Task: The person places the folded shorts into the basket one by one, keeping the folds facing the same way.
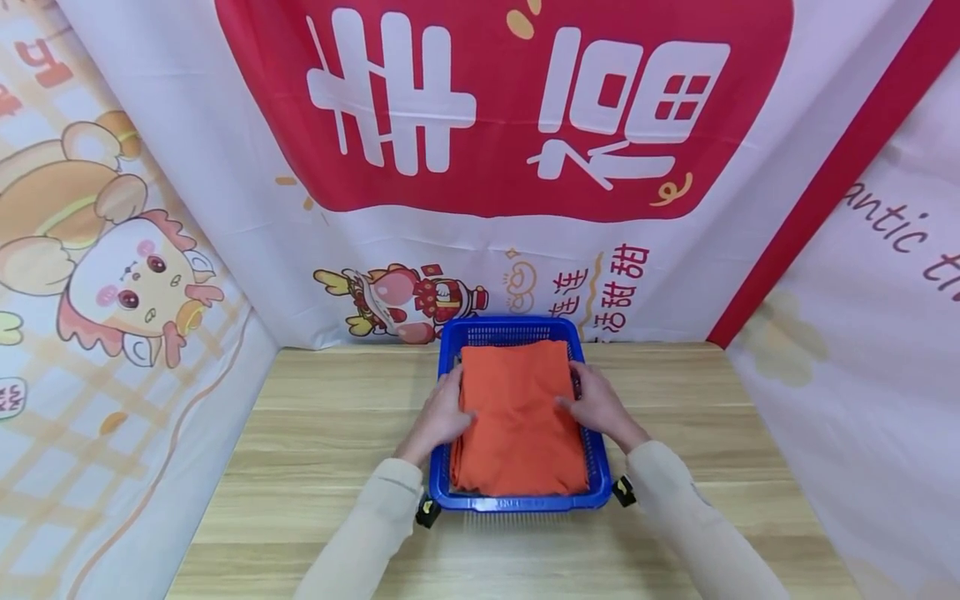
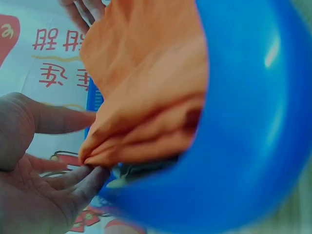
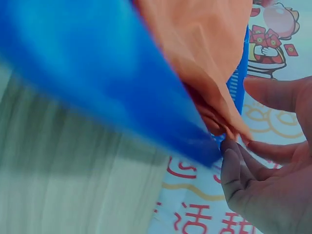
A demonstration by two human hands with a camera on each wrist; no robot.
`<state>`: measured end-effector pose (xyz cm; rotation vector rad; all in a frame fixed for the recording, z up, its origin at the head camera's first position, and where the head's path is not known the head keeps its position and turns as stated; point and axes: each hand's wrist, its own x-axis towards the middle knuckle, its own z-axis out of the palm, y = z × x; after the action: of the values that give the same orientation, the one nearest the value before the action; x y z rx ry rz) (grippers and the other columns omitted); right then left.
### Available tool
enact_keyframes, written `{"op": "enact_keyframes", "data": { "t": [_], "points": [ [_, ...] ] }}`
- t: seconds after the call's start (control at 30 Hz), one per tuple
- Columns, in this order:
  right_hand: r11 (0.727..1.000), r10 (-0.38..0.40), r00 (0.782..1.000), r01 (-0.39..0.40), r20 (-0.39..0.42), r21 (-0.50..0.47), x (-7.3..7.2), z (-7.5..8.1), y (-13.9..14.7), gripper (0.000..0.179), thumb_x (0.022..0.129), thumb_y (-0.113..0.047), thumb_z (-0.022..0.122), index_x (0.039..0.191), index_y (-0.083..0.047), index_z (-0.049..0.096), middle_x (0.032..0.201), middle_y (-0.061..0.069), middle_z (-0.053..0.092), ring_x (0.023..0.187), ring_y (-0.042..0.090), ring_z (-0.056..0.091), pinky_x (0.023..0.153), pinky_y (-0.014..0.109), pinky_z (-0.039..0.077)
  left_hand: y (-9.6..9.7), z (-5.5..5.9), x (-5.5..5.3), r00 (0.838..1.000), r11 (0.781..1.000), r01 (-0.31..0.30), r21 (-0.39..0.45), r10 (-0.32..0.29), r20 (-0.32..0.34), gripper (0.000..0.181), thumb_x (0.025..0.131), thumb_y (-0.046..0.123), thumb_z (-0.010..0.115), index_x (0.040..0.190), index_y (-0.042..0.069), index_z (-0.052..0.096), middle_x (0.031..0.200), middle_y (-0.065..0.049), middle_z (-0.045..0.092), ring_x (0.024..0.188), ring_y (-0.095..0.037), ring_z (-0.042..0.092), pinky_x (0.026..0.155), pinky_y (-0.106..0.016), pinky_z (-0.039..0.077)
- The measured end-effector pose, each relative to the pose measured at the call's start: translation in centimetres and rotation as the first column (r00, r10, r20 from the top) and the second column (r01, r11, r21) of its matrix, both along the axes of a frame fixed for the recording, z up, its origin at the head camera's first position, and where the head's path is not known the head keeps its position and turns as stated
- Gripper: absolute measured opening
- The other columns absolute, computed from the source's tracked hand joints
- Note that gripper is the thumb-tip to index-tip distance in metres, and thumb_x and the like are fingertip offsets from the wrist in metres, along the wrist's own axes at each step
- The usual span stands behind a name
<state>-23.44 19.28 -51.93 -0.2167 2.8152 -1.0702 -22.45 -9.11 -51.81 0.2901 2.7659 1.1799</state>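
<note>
A folded orange cloth (image 1: 521,417) lies in a blue plastic basket (image 1: 521,503), its layers bunched along the sides. My left hand (image 1: 446,408) holds its left side, thumb over the top and fingers round the edge. On the opposite side my right hand (image 1: 600,408) grips it likewise, thumb on top. The left wrist view shows the left fingertips (image 2: 100,175) under the cloth's layered edge. In the right wrist view, right fingertips (image 3: 230,148) meet a drawn-out corner of cloth beside the basket rim.
The basket stands on a wood-grain table (image 1: 337,433), close to a printed curtain (image 1: 390,250) at the back. Printed cloth walls flank both sides. A small black device (image 1: 427,511) sits under each wrist. Something dark (image 2: 146,168) shows beneath the orange cloth in the left wrist view.
</note>
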Motion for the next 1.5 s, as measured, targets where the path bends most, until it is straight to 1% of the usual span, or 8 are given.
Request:
{"op": "enact_keyframes", "data": {
  "t": [0.13,0.27,0.37,0.5,0.63,0.87,1.07,1.5],
  "points": [
    [0.987,0.096,0.990,-0.083,-0.098,0.135,0.2,0.6,0.5,0.076,0.090,-0.019,0.079,0.150,0.006,0.040,0.146,0.031,0.043,0.133,0.046,0.043,0.108,0.061,0.039,-0.4,0.5,-0.1,0.994,0.983,0.086,-0.161,-0.095,-0.052,0.081,0.088,0.014,0.080,0.155,0.002,0.036,0.152,-0.022,0.039,0.137,-0.038,0.042,0.113,-0.052,0.036],
    [0.928,0.266,0.956,-0.220,-0.121,0.301,0.2,1.1,0.7,0.081,0.084,-0.030,0.085,0.148,0.002,0.046,0.148,0.025,0.045,0.138,0.045,0.037,0.111,0.064,0.029,-0.7,0.5,-0.6,0.971,0.929,0.199,-0.312,-0.229,-0.064,0.086,0.084,0.028,0.085,0.154,0.004,0.040,0.157,-0.021,0.035,0.145,-0.039,0.031,0.118,-0.054,0.029],
    [0.856,0.374,0.925,-0.320,-0.060,0.406,0.3,1.1,0.6,0.094,0.078,-0.045,0.087,0.151,-0.003,0.045,0.156,0.021,0.039,0.146,0.043,0.027,0.112,0.068,0.021,-0.7,0.3,-1.0,0.942,0.863,0.295,-0.410,-0.335,-0.028,0.096,0.081,0.044,0.086,0.156,0.007,0.038,0.163,-0.018,0.028,0.151,-0.039,0.017,0.121,-0.057,0.017],
    [0.759,0.452,0.891,-0.411,0.045,0.505,0.2,0.7,0.3,0.114,0.070,-0.060,0.086,0.157,-0.006,0.036,0.164,0.021,0.025,0.152,0.043,0.012,0.114,0.071,0.007,-0.6,-0.1,-1.3,0.896,0.738,0.386,-0.554,-0.443,0.034,0.113,0.073,0.063,0.083,0.160,0.010,0.032,0.167,-0.015,0.018,0.154,-0.039,0.005,0.120,-0.063,0.005],
    [0.695,0.462,0.878,-0.448,0.129,0.563,0.3,0.1,-0.1,0.124,0.066,-0.066,0.086,0.160,-0.008,0.029,0.166,0.022,0.016,0.153,0.042,0.006,0.114,0.072,-0.004,-0.6,-0.4,-1.4,0.887,0.648,0.402,-0.647,-0.452,0.098,0.122,0.068,0.071,0.081,0.161,0.014,0.028,0.168,-0.013,0.015,0.154,-0.038,0.005,0.118,-0.067,0.002],
    [0.606,0.450,0.873,-0.454,0.189,0.653,0.2,-0.5,-0.6,0.130,0.062,-0.072,0.083,0.161,-0.010,0.027,0.167,0.020,0.014,0.153,0.039,0.010,0.115,0.071,-0.004,-0.6,-0.7,-1.3,0.902,0.613,0.396,-0.683,-0.400,0.164,0.123,0.066,0.069,0.084,0.162,0.016,0.028,0.168,-0.011,0.017,0.154,-0.034,0.011,0.118,-0.066,-0.004],
    [0.562,0.443,0.872,-0.451,0.208,0.693,0.4,-1.3,-0.9,0.132,0.060,-0.077,0.081,0.162,-0.013,0.026,0.167,0.018,0.017,0.153,0.037,0.014,0.115,0.070,-0.006,-0.6,-0.8,-1.0,0.899,0.587,0.407,-0.700,-0.392,0.194,0.124,0.064,0.069,0.086,0.161,0.016,0.029,0.168,-0.011,0.017,0.153,-0.032,0.016,0.118,-0.067,-0.002],
    [0.524,0.467,0.871,-0.410,0.151,0.746,1.1,-1.9,-1.2,0.133,0.057,-0.080,0.079,0.160,-0.012,0.031,0.166,0.018,0.021,0.152,0.038,0.020,0.113,0.072,-0.008,-0.4,-1.9,-0.6,0.911,0.555,0.356,-0.752,-0.387,0.145,0.126,0.057,0.072,0.087,0.159,0.019,0.035,0.166,-0.010,0.024,0.151,-0.033,0.022,0.118,-0.067,0.008]
  ]
}}
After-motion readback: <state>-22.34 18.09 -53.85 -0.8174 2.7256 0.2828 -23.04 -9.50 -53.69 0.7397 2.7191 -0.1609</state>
